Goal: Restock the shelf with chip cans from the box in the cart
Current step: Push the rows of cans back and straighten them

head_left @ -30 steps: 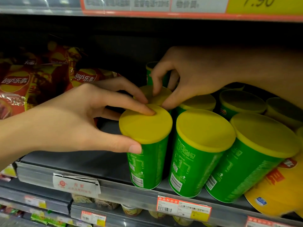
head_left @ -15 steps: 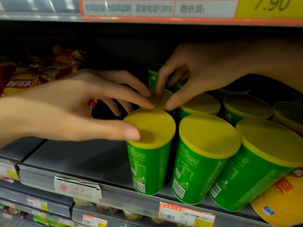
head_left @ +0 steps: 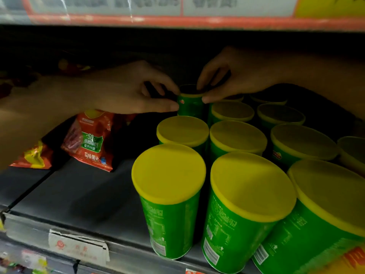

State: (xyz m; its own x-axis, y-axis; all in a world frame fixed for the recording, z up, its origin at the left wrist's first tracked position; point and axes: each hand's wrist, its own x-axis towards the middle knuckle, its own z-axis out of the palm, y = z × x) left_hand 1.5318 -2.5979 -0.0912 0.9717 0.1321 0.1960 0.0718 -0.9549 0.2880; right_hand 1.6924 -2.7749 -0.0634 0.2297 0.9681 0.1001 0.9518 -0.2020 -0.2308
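Red chip bags (head_left: 88,141) lie at far left on the shelf (head_left: 75,198). The left hand (head_left: 126,89) pinches the rear chip can (head_left: 190,104) at its rim; the right hand (head_left: 235,76) grasps the same rim opposite. This can stands far back, behind two front cans (head_left: 169,196). Risk: the dim, tight rows invite knocking neighbouring cans over if it is pushed askew.

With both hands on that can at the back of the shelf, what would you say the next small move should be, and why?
Probably let go and draw both hands out. The left hand and right hand pinch the rearmost green cylindrical chip can with a yellow lid, which already stands upright behind the left column.
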